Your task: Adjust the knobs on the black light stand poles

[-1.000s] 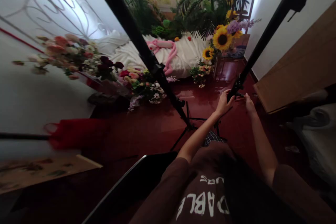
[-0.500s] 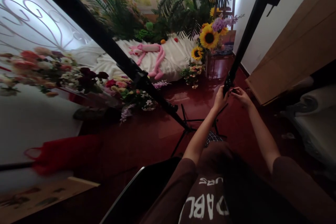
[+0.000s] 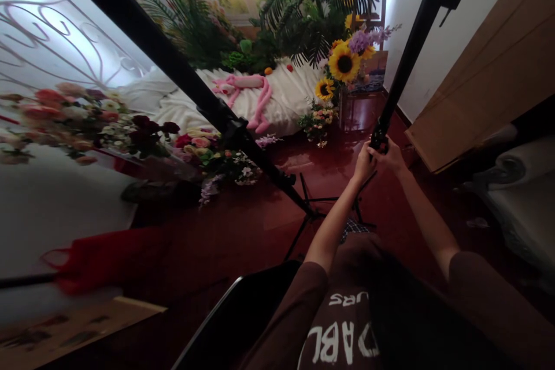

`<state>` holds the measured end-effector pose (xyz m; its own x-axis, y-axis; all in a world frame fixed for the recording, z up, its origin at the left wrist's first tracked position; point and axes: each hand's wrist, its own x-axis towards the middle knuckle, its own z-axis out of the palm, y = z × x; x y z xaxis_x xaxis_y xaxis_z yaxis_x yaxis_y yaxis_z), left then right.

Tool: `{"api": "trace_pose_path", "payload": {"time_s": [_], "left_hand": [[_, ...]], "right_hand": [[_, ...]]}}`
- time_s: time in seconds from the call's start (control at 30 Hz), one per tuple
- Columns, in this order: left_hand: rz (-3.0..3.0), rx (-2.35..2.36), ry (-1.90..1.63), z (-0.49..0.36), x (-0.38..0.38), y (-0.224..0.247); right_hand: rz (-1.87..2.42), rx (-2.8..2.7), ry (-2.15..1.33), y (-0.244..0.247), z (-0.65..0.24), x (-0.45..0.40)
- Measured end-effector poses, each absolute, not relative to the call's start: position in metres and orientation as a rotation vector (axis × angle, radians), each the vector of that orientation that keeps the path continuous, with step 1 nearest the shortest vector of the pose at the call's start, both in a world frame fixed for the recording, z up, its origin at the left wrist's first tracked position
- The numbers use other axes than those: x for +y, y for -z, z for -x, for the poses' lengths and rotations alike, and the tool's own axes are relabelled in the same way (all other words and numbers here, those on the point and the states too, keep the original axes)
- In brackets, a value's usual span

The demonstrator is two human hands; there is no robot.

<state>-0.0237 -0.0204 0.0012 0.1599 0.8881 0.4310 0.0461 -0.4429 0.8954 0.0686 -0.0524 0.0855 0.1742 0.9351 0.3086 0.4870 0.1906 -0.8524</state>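
Observation:
A black stand pole [image 3: 410, 52] slants down from the top right, with a clamp joint at its lower part. My left hand [image 3: 364, 161] is wrapped round the pole just below that joint. My right hand [image 3: 391, 155] is closed at the joint from the other side, its fingers touching the black fitting there; the exact part under them is too dark to make out. A second black stand [image 3: 169, 63] runs diagonally from the top left to tripod legs [image 3: 309, 214] on the floor.
Artificial flowers [image 3: 147, 133] and sunflowers [image 3: 344, 62] flank a white cloth [image 3: 286, 98] holding a pink plush toy [image 3: 247, 84]. A brown board [image 3: 472, 69] leans at right beside a wrapped roll [image 3: 515, 167]. A red bag [image 3: 99, 260] is at left, above dark red floor [image 3: 208, 243].
My right hand has moved left from beside the pole and closed on the clamp joint. My left hand stays on the pole, and the view has shifted slightly.

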Motion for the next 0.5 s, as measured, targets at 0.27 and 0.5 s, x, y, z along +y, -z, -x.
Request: {"api": "trace_pose_path", "payload": {"time_s": [0.27, 0.5], "left_hand": [[-1.653, 0.885, -1.360, 0.022, -0.013, 0.008], [-1.668, 0.977, -1.356, 0.024, -0.019, -0.004]], "right_hand": [[1.616, -1.100, -0.306, -0.087, -0.020, -0.028], [1.416, -1.168, -0.401, -0.129, -0.030, 0.003]]}}
